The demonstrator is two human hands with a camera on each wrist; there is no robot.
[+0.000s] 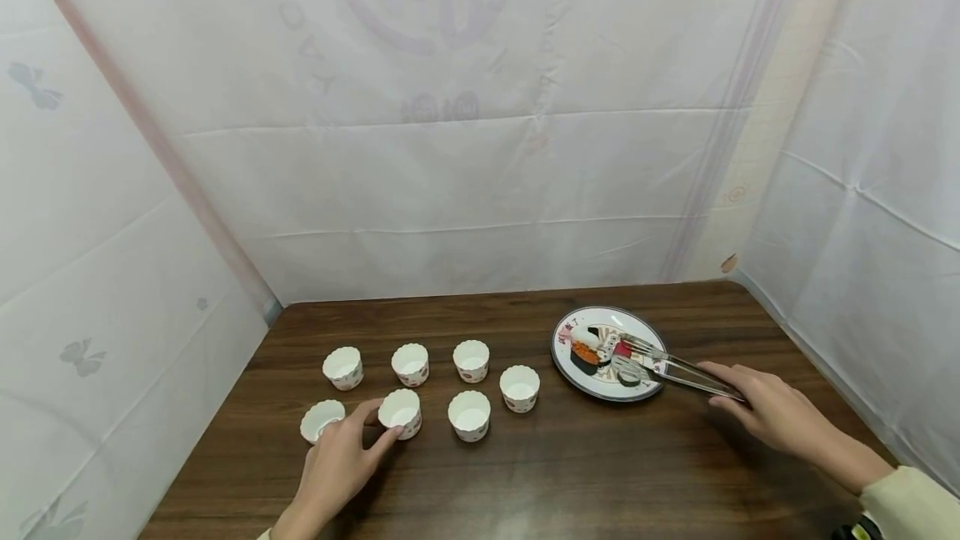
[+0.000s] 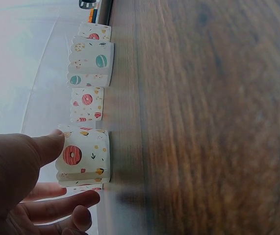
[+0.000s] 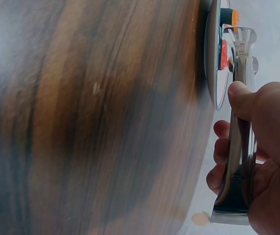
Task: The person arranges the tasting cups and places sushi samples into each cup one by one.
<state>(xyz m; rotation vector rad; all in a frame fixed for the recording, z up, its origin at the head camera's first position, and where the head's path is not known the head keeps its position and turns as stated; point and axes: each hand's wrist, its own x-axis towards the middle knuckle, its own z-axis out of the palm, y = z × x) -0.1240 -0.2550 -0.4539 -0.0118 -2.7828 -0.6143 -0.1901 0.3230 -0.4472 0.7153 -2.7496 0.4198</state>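
Paper cup (image 1: 401, 415) pinched by left hand (image 1: 339, 461), seemingly being positioned; spread tongs (image 3: 235, 137) gripped over plate (image 1: 637, 326) by right hand (image 1: 772, 411); closure on red piece (image 3: 223, 55) apparently required next.

On the table (image 1: 562, 477): cups (image 1: 410, 365) at left, plate (image 1: 592, 388) at right.
Three cups behind, three before, one toward the plate; on the plate, sushi (image 1: 585, 354); across its right rim, tongs (image 1: 684, 366); left hand (image 1: 341, 461) at the middle front cup (image 1: 401, 413), right hand (image 1: 772, 411) around the tongs.
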